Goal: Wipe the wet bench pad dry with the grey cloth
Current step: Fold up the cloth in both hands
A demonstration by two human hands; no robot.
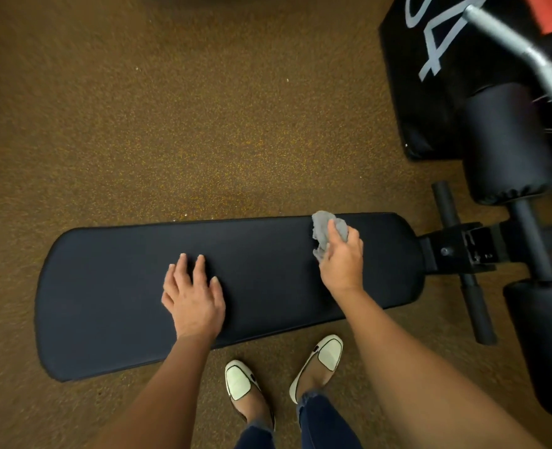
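Note:
A long black bench pad (112, 303) lies across the view from lower left to right. My right hand (342, 264) grips a crumpled grey cloth (323, 226) and presses it on the pad near its far right edge. Flat on the middle of the pad rests my left hand (194, 298), fingers spread, holding nothing. No wet patches can be made out on the dark surface.
The pad's black frame joint (459, 251) and foam rollers (507, 144) stand to the right, with a metal bar (527, 56) at the top right. My feet in white shoes (240, 382) stand on the brown speckled floor (171, 108) close to the pad's near edge.

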